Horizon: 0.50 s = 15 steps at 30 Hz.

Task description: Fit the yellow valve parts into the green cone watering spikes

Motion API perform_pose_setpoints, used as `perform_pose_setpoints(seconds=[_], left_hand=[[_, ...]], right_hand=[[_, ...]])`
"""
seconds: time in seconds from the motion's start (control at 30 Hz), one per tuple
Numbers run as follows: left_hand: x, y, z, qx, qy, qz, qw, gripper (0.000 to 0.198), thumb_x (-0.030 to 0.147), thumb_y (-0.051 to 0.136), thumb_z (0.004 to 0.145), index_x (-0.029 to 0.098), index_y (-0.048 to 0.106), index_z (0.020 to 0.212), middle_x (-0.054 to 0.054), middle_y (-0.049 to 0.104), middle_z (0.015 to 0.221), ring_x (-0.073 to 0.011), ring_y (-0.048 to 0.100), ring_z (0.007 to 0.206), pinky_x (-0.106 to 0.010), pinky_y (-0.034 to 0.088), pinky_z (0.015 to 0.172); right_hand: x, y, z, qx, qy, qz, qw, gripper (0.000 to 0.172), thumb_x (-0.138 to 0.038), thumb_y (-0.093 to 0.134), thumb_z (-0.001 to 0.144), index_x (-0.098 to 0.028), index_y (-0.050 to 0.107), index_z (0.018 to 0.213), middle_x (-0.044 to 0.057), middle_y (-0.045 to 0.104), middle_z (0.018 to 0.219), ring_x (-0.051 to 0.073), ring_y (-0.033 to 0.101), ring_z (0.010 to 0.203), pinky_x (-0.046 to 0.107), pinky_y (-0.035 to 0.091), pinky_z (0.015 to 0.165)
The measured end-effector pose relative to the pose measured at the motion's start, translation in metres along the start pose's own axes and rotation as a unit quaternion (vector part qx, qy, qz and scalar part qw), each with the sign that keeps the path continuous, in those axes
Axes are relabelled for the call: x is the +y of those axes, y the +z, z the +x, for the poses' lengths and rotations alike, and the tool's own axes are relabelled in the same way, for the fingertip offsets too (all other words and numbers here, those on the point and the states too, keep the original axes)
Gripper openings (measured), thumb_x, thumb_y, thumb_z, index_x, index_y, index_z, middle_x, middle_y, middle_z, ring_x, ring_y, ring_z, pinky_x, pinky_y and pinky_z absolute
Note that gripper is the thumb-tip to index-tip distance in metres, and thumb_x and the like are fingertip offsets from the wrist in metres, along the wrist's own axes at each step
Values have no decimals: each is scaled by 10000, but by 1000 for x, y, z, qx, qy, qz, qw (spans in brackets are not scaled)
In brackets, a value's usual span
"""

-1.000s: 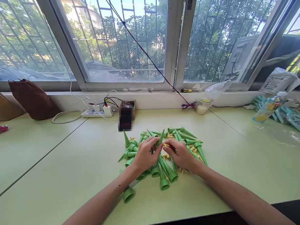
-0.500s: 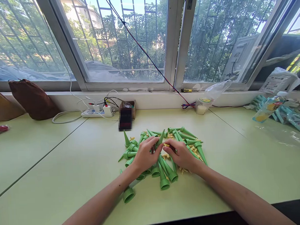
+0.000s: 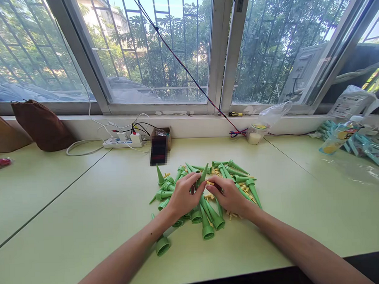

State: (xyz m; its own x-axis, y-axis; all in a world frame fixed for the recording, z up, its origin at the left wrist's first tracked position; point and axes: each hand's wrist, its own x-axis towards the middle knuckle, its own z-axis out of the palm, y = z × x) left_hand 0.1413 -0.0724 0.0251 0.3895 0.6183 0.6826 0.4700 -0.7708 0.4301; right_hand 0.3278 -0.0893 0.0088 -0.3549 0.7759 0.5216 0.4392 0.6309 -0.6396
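A heap of green cone-shaped spikes (image 3: 231, 173) mixed with small yellow parts (image 3: 232, 216) lies on the pale green table (image 3: 86, 212). My left hand (image 3: 182, 197) is closed round one green spike (image 3: 202, 176), its tip pointing up and away. My right hand (image 3: 230, 195) pinches a small yellow part (image 3: 210, 183) right against that spike. Both hands hover over the middle of the heap. One spike (image 3: 162, 245) lies apart near my left forearm.
A power strip (image 3: 123, 142) with cables, a dark box (image 3: 159, 149) and a small jar (image 3: 255, 135) stand along the window sill. A brown bag (image 3: 41, 124) sits far left. Packets and blue items (image 3: 357, 142) lie at the right.
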Motion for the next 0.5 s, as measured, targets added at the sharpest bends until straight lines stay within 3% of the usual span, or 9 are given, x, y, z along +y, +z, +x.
perform_pose_setpoints(seconds=[0.5], left_hand=[[-1, 2, -1, 0, -2, -5, 1000, 110, 226, 563, 918, 182, 561, 818, 13, 544, 690, -109, 462, 562, -232, 379, 543]], right_hand=[[-1, 0, 1, -7, -2, 3, 1000, 193, -336, 453, 1005, -208, 570, 922, -38, 487, 637, 130, 402, 553, 251, 362, 563]])
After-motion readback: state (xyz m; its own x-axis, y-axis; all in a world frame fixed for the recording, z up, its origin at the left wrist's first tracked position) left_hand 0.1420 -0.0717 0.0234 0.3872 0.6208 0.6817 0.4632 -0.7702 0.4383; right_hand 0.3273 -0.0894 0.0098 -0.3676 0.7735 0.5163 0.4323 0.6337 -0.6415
